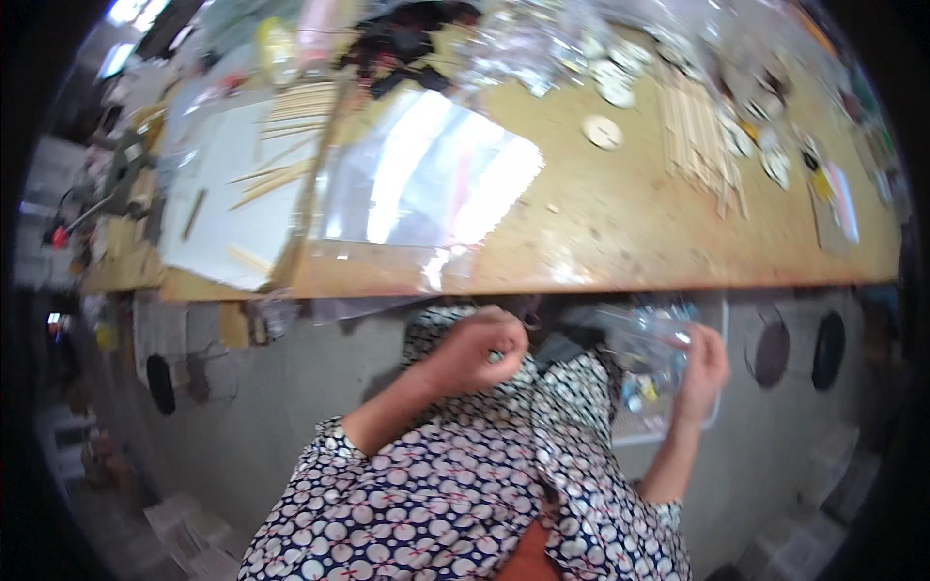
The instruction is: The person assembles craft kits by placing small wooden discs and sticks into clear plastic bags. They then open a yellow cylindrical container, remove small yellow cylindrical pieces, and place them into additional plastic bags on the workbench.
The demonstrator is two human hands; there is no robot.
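My left hand (481, 349) is closed with its fingers curled, in front of the table's near edge and above my lap. Whether anything small sits inside it, I cannot make out. Off to the right, my right hand (705, 370) pinches a clear plastic bag (647, 335), which hangs out toward the left from the fingertips. A flat stack of clear plastic bags (397, 184) lies near the table's front edge and shines with glare.
On the wooden table (504, 266) lie pale wooden sticks (688, 131), round cream discs (603, 132) and a white sheet (228, 184) bearing more sticks. Crumpled clear plastic (523, 44) fills the back. Below the right hand stands a white-rimmed bin (659, 431) with small items.
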